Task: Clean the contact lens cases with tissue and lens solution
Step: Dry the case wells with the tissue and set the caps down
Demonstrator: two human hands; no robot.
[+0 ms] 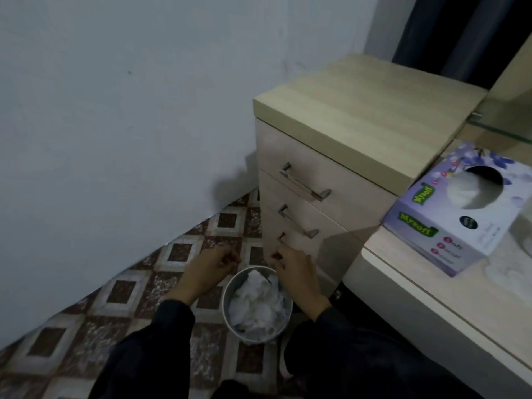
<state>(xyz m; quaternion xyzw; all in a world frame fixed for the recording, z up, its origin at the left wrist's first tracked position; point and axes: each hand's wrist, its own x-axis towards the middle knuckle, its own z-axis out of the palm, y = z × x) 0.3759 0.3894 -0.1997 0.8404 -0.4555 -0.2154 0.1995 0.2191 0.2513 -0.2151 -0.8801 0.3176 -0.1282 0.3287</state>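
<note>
1. The left hand (207, 267) and right hand (296, 272) hover with curled fingers; I cannot tell whether they pinch anything.
2. Just beneath and between them, the bin (250, 338) holds crumpled tissues (256, 306), so wiping seems largely done.
3. No lens case shows clearly. The tissue box (460, 226) sits well right of the right hand.

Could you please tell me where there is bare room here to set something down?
The drawer unit's top is bare. The desk has a free strip between the tissue box and its front edge. The floor tiles lie open between wall and bin. Crowded: the bin is full of tissue, with the left hand and right hand by its rim.
</note>
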